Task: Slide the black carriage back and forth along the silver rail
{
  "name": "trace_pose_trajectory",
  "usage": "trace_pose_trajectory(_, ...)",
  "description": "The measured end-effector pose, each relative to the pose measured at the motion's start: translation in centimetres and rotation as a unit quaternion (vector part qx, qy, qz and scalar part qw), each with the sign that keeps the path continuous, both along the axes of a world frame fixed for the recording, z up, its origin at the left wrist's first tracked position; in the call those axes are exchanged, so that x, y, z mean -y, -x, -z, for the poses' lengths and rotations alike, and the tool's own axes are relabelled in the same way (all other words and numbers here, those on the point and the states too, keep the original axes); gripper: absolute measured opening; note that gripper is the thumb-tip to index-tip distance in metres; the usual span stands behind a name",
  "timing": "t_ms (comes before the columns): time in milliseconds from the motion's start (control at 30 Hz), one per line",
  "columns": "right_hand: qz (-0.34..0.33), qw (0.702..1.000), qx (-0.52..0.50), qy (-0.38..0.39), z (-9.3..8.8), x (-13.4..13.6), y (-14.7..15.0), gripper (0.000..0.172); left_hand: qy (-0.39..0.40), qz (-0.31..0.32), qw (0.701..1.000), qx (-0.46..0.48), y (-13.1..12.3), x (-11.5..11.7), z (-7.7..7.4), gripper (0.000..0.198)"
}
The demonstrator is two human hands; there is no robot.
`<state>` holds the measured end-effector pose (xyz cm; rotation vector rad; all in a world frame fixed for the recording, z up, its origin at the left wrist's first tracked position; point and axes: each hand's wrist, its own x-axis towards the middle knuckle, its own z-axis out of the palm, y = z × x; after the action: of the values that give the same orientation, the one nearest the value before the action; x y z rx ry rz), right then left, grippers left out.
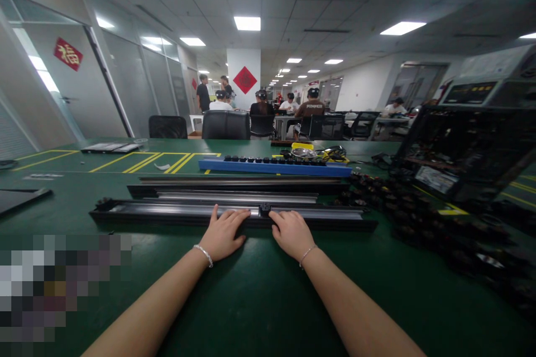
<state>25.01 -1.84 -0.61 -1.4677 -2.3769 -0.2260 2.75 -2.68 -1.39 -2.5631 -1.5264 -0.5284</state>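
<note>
A long black and silver metal rail (167, 211) lies across the green table in front of me. My left hand (224, 232) rests on its near edge, fingers stretched flat over the rail. My right hand (291, 232) sits just to the right, fingers curled against the rail's edge. Between the two hands a small black part (264, 210) sits on the rail. Two more rails (234, 197) (238, 182) lie parallel behind it.
A blue tray (274, 167) holding a row of black parts stands behind the rails. A heap of black parts (422, 217) spreads to the right, beneath a black open-frame case (464, 150). Several seated people and office chairs are in the background. Yellow floor-style lines mark the table's far left.
</note>
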Motion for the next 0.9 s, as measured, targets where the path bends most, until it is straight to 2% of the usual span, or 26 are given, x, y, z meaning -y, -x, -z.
trace_pose_trajectory(900, 0.020, 0.999, 0.025, -0.003, 0.06, -0.04, -0.75, 0.034, -0.006, -0.006, 1.000, -0.011, -0.05, 0.08, -0.06, 0.060)
